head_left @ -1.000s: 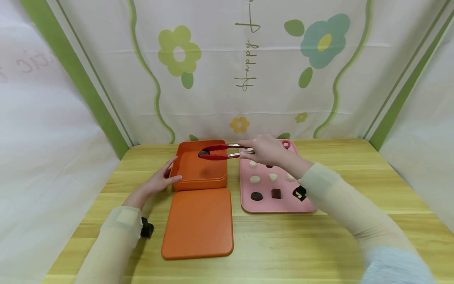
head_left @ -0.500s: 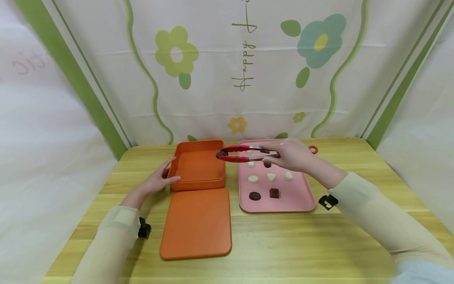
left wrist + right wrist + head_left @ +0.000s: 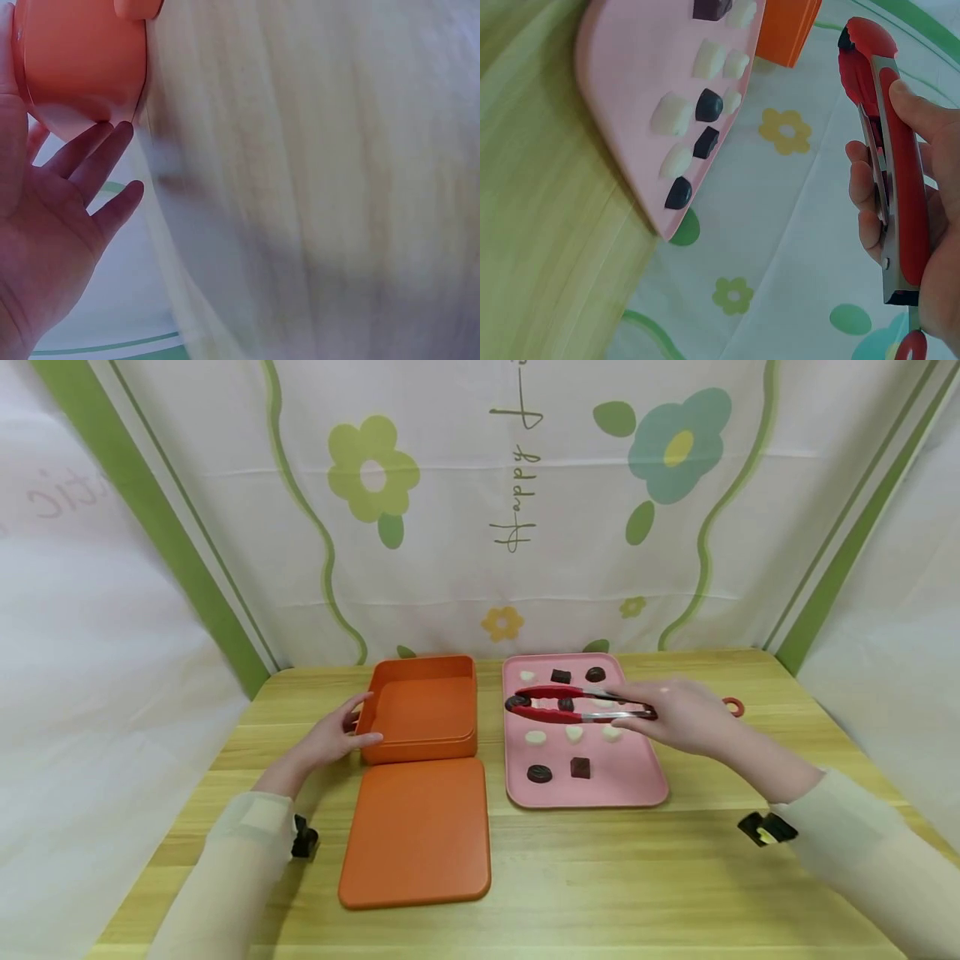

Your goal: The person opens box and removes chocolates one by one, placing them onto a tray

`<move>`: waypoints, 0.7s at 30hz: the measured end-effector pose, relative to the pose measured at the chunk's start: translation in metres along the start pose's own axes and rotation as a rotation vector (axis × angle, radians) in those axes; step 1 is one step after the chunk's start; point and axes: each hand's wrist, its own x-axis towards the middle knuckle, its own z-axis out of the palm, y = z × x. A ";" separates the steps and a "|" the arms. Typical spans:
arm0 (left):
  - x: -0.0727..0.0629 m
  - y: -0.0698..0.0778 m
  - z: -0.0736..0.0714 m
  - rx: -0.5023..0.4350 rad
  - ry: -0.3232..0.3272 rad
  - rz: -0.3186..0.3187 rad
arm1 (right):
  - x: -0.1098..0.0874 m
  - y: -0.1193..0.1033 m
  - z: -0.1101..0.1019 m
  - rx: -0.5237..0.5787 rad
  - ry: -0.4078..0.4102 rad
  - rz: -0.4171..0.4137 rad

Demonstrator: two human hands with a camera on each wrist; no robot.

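Observation:
My right hand grips red-and-steel kitchen tongs, whose tips pinch a round dark chocolate over the left edge of a pink tray. In the right wrist view, the thumb presses along the red handle of the tongs and the fingers curl round the other side. Several white and dark chocolates, among them an oval dark one and a square one, sit in rows on the tray. My left hand rests with straight, spread fingers against the left wall of an orange box. Nothing lies inside the box.
An orange lid lies flat on the wooden table, just in front of the box. The box stands left of the tray with a narrow gap between. A flowered white curtain hangs behind the table.
My right hand has carried the tongs and the dark chocolate rightward from over the orange box to over the tray. The left hand has stayed at the box.

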 end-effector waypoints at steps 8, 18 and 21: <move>0.000 -0.002 -0.001 -0.006 0.006 0.005 | -0.040 0.007 -0.010 -0.025 0.022 0.032; 0.002 -0.007 0.002 -0.039 0.004 0.013 | -0.083 0.021 -0.016 -0.017 0.025 0.140; 0.002 -0.006 0.002 -0.026 0.007 0.012 | -0.095 0.027 -0.017 -0.012 0.016 0.167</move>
